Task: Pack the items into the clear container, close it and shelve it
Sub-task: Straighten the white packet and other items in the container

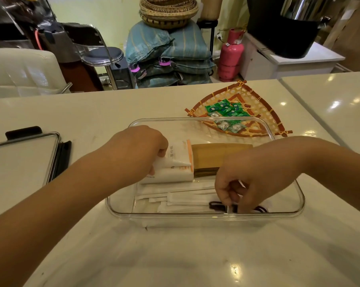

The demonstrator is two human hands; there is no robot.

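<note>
The clear container (197, 120) sits open on the table in front of me. Inside lie a white tissue pack (175, 162), a brown paper bundle (210, 157), several white paper-wrapped sticks (185, 198) and dark hair ties (215, 205) near the front wall. My left hand (137, 150) grips the tissue pack's left end. My right hand (247, 183) reaches into the front right corner, fingers pinched on the dark hair ties. The container's lid (19, 158), with black clasps, lies flat at the left.
A fan-shaped woven bamboo tray (264, 108) holding several green-wrapped candies (226, 110) lies just behind the container. Beyond the table's far edge are a chair, stacked sacks, baskets and a pink gas cylinder (230, 54). A second table surface adjoins at the right.
</note>
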